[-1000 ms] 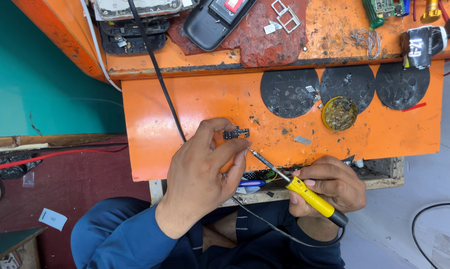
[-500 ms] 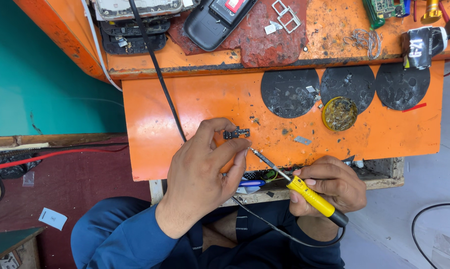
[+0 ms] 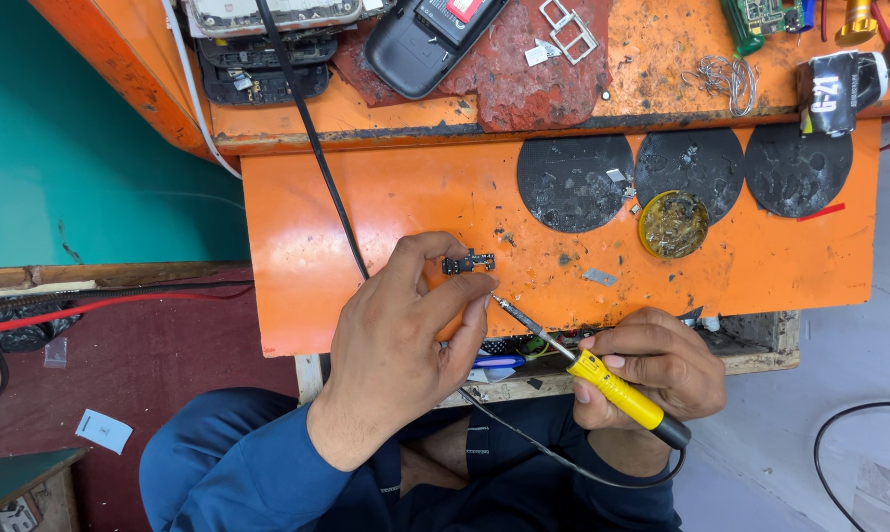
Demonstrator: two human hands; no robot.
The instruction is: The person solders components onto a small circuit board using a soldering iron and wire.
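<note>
Soldering work going on here, right in the middle of the frame. The left hand [image 3: 400,335] has its thumb and fingers pinched around a tiny dark circuit part [image 3: 467,263], holding it down flat on the orange bench top [image 3: 386,197]. The right hand [image 3: 652,369], lower right of centre, is clenched around the yellow handle of a soldering iron [image 3: 583,365], pen-style, with its thin metal tip angled up and left so it ends just beside the left fingertips, near the part but as far as I can see not quite touching it.

So I'd call this the lining-up stage: part pinned, iron poised, joint not yet touched. Getting the tip onto a pad that small looks like it calls for a really steady, short push up-left, and the pinching fingers sit awfully near the hot end, so there's not much room for a slip.

Other stuff around: a round yellow tin of flux [image 3: 673,224] sits right of centre, overlapping one of three black round pads [image 3: 573,182] stuck to the bench. Along the top edge there's a black phone [image 3: 430,34] lying on a worn red mat, a green circuit board [image 3: 760,18] in the upper right, and a black cable [image 3: 312,138] running down from the top towards the left hand. The iron's own cord loops across the person's lap at the bottom.
</note>
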